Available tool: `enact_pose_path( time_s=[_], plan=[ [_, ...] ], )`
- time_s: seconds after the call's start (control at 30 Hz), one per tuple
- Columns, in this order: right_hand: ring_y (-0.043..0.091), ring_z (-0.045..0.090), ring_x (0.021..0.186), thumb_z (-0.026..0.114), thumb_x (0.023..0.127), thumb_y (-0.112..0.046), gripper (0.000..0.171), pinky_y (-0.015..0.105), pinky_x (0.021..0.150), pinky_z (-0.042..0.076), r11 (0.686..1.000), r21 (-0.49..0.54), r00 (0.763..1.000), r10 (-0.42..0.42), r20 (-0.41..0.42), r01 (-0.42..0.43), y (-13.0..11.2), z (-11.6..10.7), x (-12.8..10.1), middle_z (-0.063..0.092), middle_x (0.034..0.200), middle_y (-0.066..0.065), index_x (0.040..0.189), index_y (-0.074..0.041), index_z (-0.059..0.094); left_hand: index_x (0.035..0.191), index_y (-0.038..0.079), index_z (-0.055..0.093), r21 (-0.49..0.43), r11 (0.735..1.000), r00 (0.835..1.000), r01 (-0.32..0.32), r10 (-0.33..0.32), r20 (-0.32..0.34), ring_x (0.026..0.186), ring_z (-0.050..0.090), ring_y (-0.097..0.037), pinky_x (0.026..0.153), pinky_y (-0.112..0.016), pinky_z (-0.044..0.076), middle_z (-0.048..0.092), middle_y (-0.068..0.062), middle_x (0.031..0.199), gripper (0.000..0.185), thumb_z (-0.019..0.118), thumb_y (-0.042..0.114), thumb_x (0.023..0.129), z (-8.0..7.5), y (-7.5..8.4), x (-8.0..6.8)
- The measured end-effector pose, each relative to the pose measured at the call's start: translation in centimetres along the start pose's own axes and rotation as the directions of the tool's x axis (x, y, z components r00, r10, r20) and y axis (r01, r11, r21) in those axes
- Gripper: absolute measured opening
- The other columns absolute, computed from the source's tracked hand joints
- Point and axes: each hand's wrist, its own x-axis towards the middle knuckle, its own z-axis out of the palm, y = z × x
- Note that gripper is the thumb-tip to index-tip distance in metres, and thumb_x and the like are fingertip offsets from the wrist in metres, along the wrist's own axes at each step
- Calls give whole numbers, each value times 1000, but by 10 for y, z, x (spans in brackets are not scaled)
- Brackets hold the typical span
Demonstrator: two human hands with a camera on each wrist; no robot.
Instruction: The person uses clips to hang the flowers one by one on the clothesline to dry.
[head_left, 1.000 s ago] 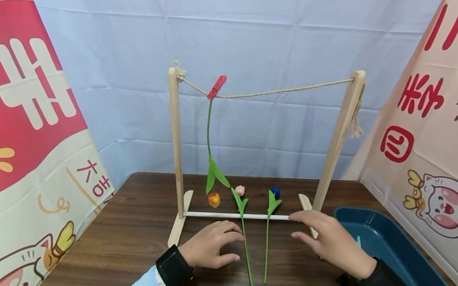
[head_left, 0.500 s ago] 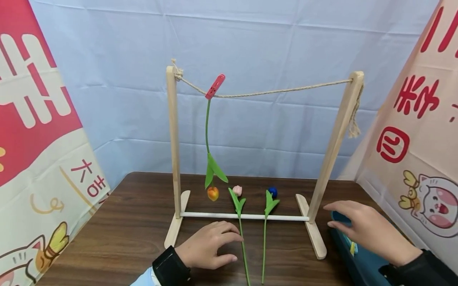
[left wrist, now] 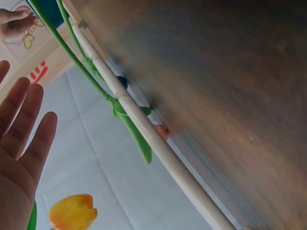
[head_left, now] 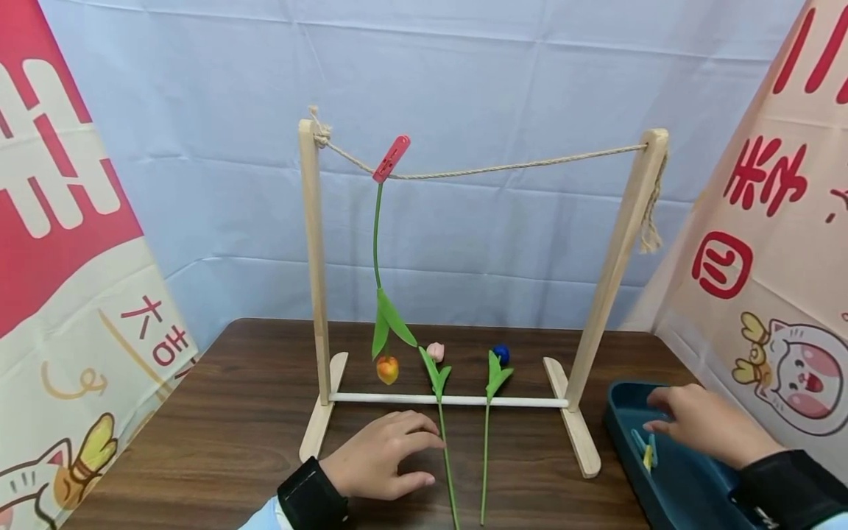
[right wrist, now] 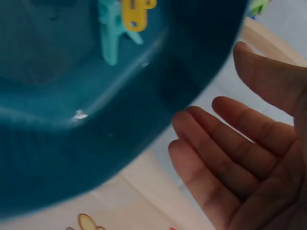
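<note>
My right hand [head_left: 715,427] hovers over a dark blue tray [head_left: 629,456], fingers loosely bent and holding nothing. Inside the tray lie a light blue clothespin [right wrist: 110,36] and a yellow clothespin [right wrist: 135,14]. Close to the stem of a pink tulip [head_left: 435,352], my left hand [head_left: 387,456] stays over the table with relaxed fingers; whether it touches the stem I cannot tell. A blue tulip [head_left: 500,355] lies to the right, both stems crossing a white rod [head_left: 397,398]. From the rope [head_left: 503,168] a red clothespin [head_left: 392,158] holds an orange-yellow tulip [head_left: 387,369] head down.
Two wooden posts, a left post [head_left: 314,258] and a right post [head_left: 619,265], carry the rope above the brown table [head_left: 199,442]. Behind hangs a light blue cloth [head_left: 464,73]. Printed banners flank both sides, the right banner [head_left: 795,294] close behind the tray.
My right hand has moved from the right end of the white rod rightward to above the tray. The left hand stays by the pink tulip's stem. The view has shifted slightly.
</note>
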Motion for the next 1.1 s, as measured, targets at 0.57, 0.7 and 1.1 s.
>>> enact_pose_path(
  time_s=[0.57,0.7,1.1],
  plan=[
    [14,43,49,76,84,-27,29,28,50,31,987,39,986,151,68,-154,11,40,13,36,55,-3,68,-10,58,121,16,63,-3,1000,1000,-7,7,-9,107,52,-6,91,-20,42,53,6,121,33,71,26,90,1,-1,0],
    [13,42,47,75,84,-27,36,27,49,29,980,53,979,190,79,-194,12,45,14,34,54,-3,62,-12,52,119,16,64,-9,1000,1000,-8,8,-9,106,52,-5,90,-19,42,54,6,120,31,71,25,90,2,-1,-1],
    [15,50,49,71,87,-17,29,29,48,39,971,71,970,219,108,-228,14,58,19,46,57,2,65,-9,54,116,16,66,-50,998,999,30,-31,-20,107,52,-5,91,-21,42,55,8,118,29,73,23,88,3,-1,-1]
  ],
)
